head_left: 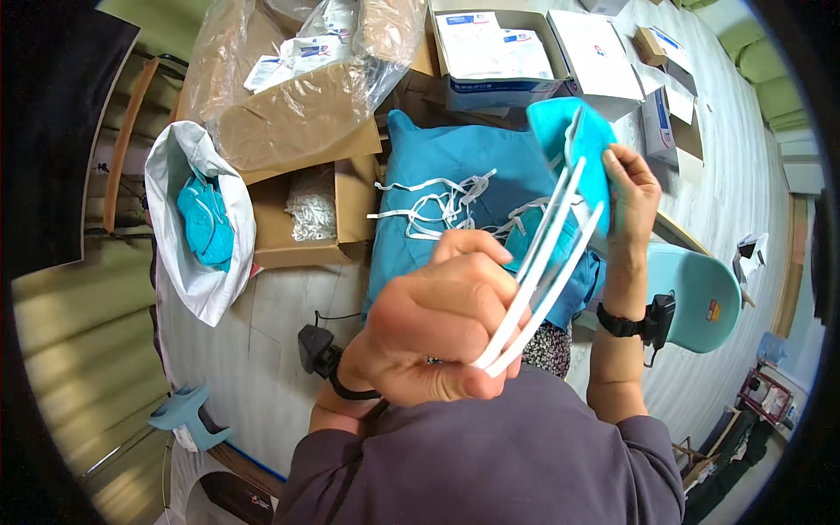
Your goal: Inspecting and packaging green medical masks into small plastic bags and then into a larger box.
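Note:
Close up in the middle, my left hand (pixel 437 324) is closed round the looped ends of two white elastic straps (pixel 544 262). They stretch taut up and to the right to a teal cup-shaped face mask (pixel 598 157). My right hand (pixel 632 188) pinches the mask's right edge between thumb and fingers. On my lap lies a blue cloth (pixel 429 144), and on it a loose tangle of white straps (pixel 446 201). Another teal mask (pixel 529 232) lies there, partly hidden behind the taut straps.
An open white bag (pixel 162 192) at the left holds teal masks (pixel 206 219). Beside it, a cardboard box (pixel 297 255) contains a heap of white straps (pixel 312 201). Farther off stand a plastic-lined carton (pixel 289 122) and a box (pixel 503 92) with white packets. A light-blue stool (pixel 700 293) is at the right.

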A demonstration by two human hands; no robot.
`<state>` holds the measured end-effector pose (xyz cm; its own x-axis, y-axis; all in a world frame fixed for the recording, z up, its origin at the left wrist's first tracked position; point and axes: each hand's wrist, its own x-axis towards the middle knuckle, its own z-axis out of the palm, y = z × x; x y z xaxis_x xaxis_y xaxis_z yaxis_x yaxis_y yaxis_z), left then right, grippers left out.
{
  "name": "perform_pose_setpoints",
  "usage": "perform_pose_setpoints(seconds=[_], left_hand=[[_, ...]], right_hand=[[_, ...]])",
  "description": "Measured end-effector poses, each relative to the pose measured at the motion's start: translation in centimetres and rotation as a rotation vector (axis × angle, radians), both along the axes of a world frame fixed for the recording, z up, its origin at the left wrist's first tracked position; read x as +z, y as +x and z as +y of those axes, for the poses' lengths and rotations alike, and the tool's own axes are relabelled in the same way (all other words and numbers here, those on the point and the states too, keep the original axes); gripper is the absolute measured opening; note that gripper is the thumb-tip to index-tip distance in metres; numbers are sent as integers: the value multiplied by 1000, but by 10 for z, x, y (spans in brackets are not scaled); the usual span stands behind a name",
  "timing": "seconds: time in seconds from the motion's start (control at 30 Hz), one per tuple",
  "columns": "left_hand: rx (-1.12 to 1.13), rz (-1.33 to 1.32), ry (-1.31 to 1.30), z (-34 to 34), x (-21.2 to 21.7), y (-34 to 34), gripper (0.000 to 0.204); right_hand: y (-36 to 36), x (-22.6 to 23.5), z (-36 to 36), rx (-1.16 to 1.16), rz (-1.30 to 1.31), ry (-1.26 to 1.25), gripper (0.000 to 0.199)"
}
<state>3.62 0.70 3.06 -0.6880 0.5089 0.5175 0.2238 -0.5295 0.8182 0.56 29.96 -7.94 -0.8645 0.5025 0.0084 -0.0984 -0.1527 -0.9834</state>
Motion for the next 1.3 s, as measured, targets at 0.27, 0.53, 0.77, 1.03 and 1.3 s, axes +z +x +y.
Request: perform_pose_setpoints(seconds=[0.27, 0.53, 0.77, 1.03, 1.3], left_hand=[[247, -530, -51, 5, -1, -4, 28], [279, -638, -89, 43, -59, -42, 24], [280, -548, -125, 69, -75, -45, 19], [152, -633, -59, 72, -69, -47, 17], [152, -456, -286, 75, -94, -50, 28]], right_hand=[[12, 23, 8, 21, 34, 75, 28], [19, 66, -14, 20, 166, 193, 28], [15, 73, -29, 106, 164, 182, 28], [8, 72, -33, 161, 123, 203, 29], [1, 71, -40, 138, 128, 203, 28]])
